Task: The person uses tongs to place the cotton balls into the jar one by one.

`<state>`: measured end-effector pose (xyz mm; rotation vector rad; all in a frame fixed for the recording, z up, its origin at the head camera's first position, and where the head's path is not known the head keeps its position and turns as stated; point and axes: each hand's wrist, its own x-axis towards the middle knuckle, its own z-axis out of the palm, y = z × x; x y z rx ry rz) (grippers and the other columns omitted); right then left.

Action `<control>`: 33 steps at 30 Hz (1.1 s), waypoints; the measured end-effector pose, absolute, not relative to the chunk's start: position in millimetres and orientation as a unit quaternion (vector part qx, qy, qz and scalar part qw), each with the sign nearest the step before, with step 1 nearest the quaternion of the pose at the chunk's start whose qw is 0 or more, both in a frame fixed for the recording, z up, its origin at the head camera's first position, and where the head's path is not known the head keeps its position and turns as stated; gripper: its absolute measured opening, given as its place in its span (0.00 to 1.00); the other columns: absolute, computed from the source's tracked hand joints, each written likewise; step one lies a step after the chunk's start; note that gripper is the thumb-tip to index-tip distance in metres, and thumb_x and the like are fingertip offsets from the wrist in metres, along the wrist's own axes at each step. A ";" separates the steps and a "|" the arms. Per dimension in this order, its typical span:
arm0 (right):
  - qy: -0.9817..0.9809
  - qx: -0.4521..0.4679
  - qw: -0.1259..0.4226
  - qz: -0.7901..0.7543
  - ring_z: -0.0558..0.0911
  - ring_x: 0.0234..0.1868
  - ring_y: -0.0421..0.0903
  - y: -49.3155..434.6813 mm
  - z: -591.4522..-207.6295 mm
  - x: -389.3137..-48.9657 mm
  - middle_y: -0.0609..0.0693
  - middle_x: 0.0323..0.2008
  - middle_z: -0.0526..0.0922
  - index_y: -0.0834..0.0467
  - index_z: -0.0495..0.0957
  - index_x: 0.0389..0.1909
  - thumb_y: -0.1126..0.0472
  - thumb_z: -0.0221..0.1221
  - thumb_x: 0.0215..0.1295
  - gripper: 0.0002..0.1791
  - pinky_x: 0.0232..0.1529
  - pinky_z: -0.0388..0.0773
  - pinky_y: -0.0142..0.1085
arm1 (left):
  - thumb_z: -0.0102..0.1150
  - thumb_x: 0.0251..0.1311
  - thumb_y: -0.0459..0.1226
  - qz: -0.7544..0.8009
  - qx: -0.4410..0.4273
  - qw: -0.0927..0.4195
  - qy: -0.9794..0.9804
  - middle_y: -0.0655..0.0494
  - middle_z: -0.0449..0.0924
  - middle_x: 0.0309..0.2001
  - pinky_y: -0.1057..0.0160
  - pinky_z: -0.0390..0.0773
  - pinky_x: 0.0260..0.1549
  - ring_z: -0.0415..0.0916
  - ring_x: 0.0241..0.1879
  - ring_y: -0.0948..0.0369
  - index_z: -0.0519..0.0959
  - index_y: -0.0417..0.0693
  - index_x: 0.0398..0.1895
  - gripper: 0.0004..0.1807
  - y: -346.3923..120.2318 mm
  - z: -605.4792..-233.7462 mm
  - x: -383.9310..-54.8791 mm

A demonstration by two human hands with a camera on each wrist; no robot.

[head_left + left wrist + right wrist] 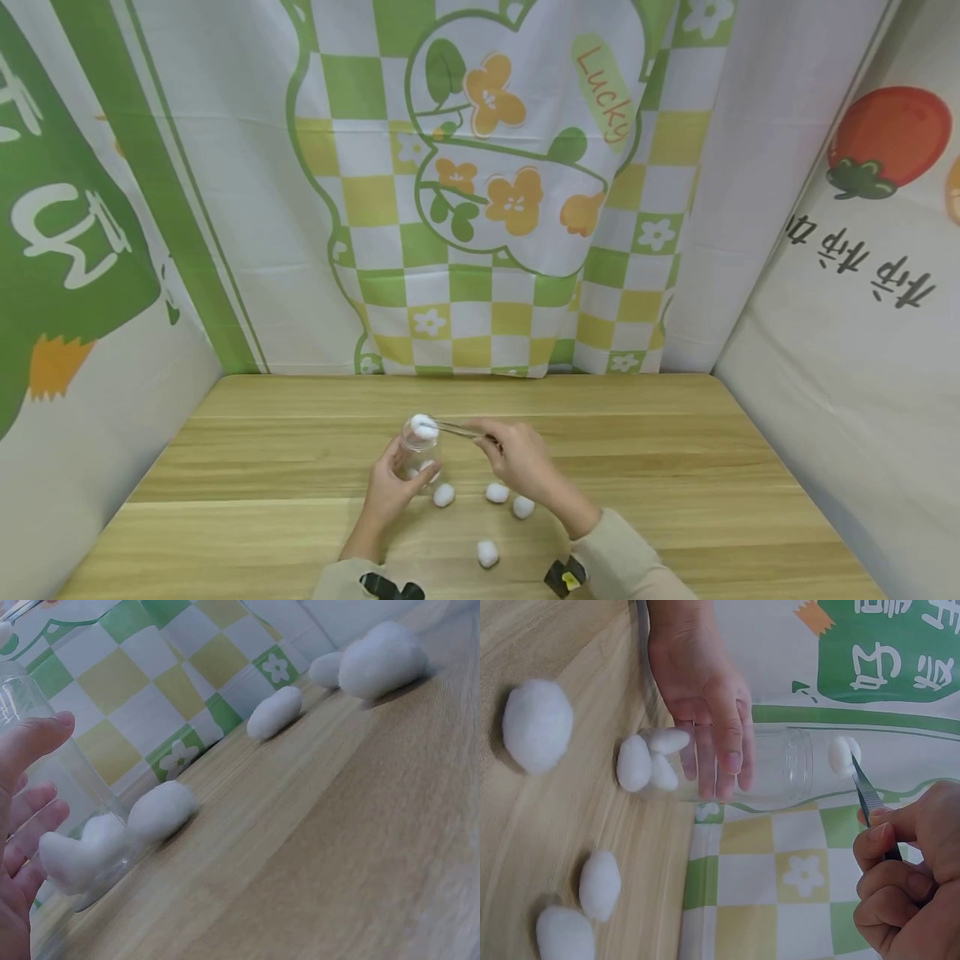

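My left hand (387, 492) grips a clear jar (420, 454) standing upright on the table, thumb on the near side and fingers round the other. Inside, at the bottom, lie white cotton balls (667, 741). In my right hand (517, 454) is a pair of metal tweezers (459, 430), held between thumb and curled fingers. The tweezer tips pinch a cotton ball (844, 755) just above the jar's open mouth, as the right wrist view shows. Another cotton ball (161, 811) lies on the table right beside the jar's base.
More loose cotton balls lie to the right of the jar, a pair close together (497, 493) and one (487, 553) nearer the front. The wooden table (675, 467) ends at a patterned curtain (517, 317) behind, with printed cloths on both sides.
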<state>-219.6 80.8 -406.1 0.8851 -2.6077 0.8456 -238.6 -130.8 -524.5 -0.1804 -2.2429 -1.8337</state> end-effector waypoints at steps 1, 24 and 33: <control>-0.897 0.306 0.132 0.291 0.55 0.14 0.29 80.1 -406.6 -219.9 0.46 0.13 0.70 0.58 0.80 0.52 0.65 0.56 0.67 0.14 0.17 0.55 0.20 | 0.71 0.50 0.33 -0.627 -0.062 0.120 -0.767 0.37 0.75 0.62 0.41 0.66 0.67 0.68 0.65 0.40 0.69 0.39 0.62 0.34 -131.0 -524.5 -238.6; -0.900 0.297 0.111 0.300 0.57 0.15 0.30 74.5 -413.9 -226.7 0.47 0.15 0.74 0.56 0.80 0.53 0.65 0.55 0.68 0.14 0.17 0.56 0.21 | 0.72 0.49 0.35 -0.608 -0.040 0.124 -0.783 0.44 0.80 0.58 0.54 0.72 0.63 0.74 0.61 0.50 0.71 0.42 0.61 0.34 -128.8 -518.8 -234.6; -0.899 0.298 0.108 0.304 0.57 0.15 0.30 73.6 -414.5 -227.8 0.48 0.14 0.72 0.58 0.80 0.52 0.65 0.56 0.68 0.14 0.16 0.55 0.21 | 0.71 0.50 0.35 -0.611 -0.047 0.125 -0.780 0.41 0.78 0.59 0.46 0.71 0.65 0.73 0.63 0.45 0.71 0.41 0.61 0.33 -129.2 -520.7 -235.5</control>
